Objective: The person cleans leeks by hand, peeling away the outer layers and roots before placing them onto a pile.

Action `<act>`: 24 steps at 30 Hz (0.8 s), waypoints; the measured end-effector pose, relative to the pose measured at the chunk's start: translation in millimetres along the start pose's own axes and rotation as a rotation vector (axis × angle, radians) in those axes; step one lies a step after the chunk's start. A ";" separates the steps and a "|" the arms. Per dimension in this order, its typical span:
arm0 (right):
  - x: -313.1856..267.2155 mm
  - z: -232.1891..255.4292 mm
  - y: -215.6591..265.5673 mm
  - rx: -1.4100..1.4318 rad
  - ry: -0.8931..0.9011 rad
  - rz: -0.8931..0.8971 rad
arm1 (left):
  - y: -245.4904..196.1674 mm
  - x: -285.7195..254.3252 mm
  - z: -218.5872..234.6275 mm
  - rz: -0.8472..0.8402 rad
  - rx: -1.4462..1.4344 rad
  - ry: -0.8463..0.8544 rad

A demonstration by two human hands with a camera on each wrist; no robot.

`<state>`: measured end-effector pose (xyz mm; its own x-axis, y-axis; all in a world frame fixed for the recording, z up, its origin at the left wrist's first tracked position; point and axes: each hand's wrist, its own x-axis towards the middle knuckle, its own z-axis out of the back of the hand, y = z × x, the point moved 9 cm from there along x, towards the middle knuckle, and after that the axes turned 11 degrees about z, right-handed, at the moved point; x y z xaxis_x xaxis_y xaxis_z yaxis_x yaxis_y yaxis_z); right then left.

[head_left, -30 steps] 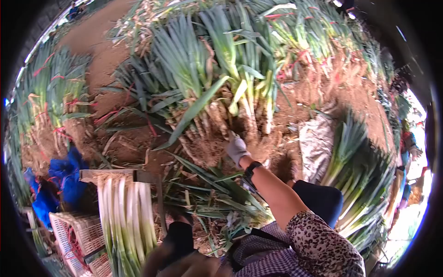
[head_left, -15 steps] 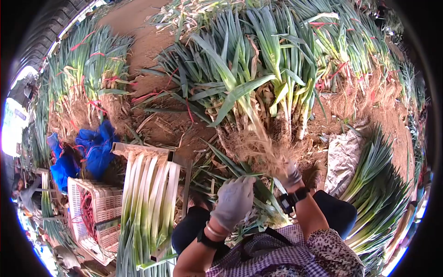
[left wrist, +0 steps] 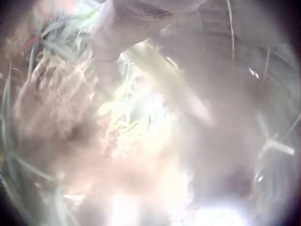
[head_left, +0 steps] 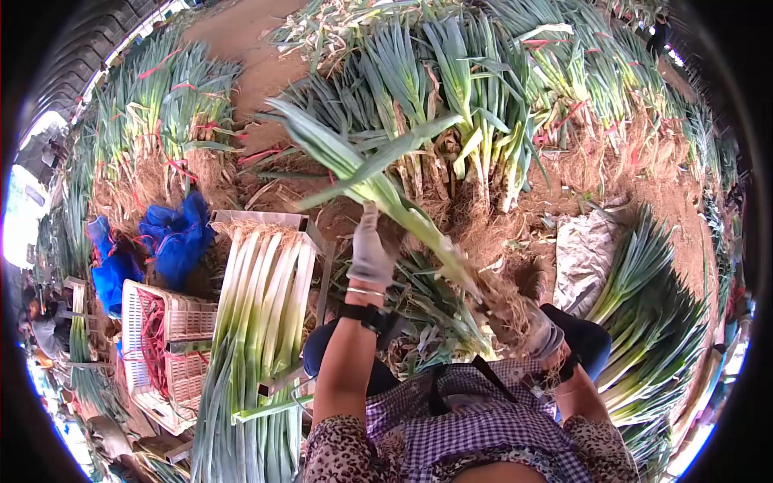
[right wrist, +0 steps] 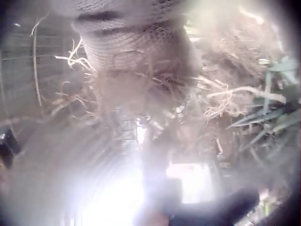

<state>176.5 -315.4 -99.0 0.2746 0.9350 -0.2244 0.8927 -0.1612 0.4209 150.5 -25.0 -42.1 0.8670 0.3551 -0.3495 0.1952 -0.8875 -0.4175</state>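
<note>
A long leek (head_left: 403, 211) slants across the front of the body in the head view, leaves up to the left. Its root end lies low on the right, where my gloved right hand (head_left: 546, 336) grips it by the shaggy roots (head_left: 509, 312). In the right wrist view, roots hang out below the knitted glove (right wrist: 136, 42). My gloved left hand (head_left: 372, 253) is by the upper stalk, a straight finger reaching up to where the leaves fan out. The left wrist view is hazy, with the pale stalk (left wrist: 164, 75) passing below the glove; other fingers are hidden.
Several trimmed leeks (head_left: 258, 314) lie on a stand at the left, beside a white basket (head_left: 157, 362) with red ties. Blue bags (head_left: 173, 241) lie behind it. Untrimmed leeks (head_left: 475, 105) stand ahead; a leek pile (head_left: 656, 322) and white sack (head_left: 592, 258) are at the right.
The right hand took a leek by its roots from the bunch ahead and drew it back toward the body. The left hand has moved up and forward to the leek's upper stalk.
</note>
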 end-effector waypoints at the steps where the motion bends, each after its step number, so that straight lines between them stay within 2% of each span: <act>1: -17.2 18.4 -10.7 -0.079 0.081 -0.010 | -2.3 1.9 10.5 -0.033 -0.082 -0.007; 2: -22.0 77.3 -16.6 -0.265 -0.021 -0.002 | 0.5 -8.7 8.3 0.015 0.002 -0.006; 3: -24.5 72.9 -12.9 -0.704 -0.124 -0.125 | 9.9 -12.4 19.8 0.044 -0.033 -0.154; 4: -17.6 48.3 -5.2 -1.147 -0.218 -0.306 | 13.4 -14.3 23.2 0.024 -0.025 -0.177; 5: -5.9 25.5 -0.4 -1.345 -0.261 -0.379 | 14.8 -16.1 27.7 0.003 -0.019 -0.198; 7: 40.9 -32.9 8.4 -1.512 -0.262 -0.293 | 5.8 -18.2 23.9 -0.075 -0.032 -0.160; 9: 93.7 -89.2 6.5 -1.592 -0.085 0.004 | -15.7 -28.0 13.3 -0.140 -0.011 -0.111; 11: 126.1 -96.4 -16.5 -1.484 0.084 -0.070 | -45.1 -40.9 3.8 -0.233 0.028 -0.093; 13: 133.0 -94.9 -37.3 -0.890 0.230 0.140 | -71.8 -47.6 3.6 -0.306 0.063 -0.068; 15: 127.4 -91.0 -49.7 -0.524 0.224 0.017 | -75.1 -44.9 20.7 -0.309 -0.014 -0.025; 16: 129.1 -54.2 -55.8 -1.370 0.151 -0.287 | -77.6 -50.9 16.4 -0.335 -0.019 -0.011; 18: 101.3 -63.1 -45.2 -1.666 0.176 -0.432 | -81.0 -55.5 24.7 -0.361 0.007 -0.069; 20: 86.0 -51.3 -19.8 -1.821 0.143 -0.410 | -83.0 -63.9 20.9 -0.379 -0.022 -0.104; 22: 79.1 -23.0 10.2 -1.806 0.031 -0.212 | -85.4 -70.1 16.7 -0.398 -0.013 -0.100; 23: 87.5 -46.9 23.7 -1.695 -0.069 -0.104 | -82.8 -70.9 14.4 -0.397 -0.004 -0.093; 24: 95.6 -90.9 25.1 -1.435 -0.056 0.074 | -76.7 -65.8 21.1 -0.336 0.011 -0.084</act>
<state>192.6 -201.3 -30.0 0.3467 0.9200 -0.1829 -0.2396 0.2754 0.9310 68.8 25.9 -4.8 0.7147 0.6499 -0.2586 0.4577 -0.7141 -0.5297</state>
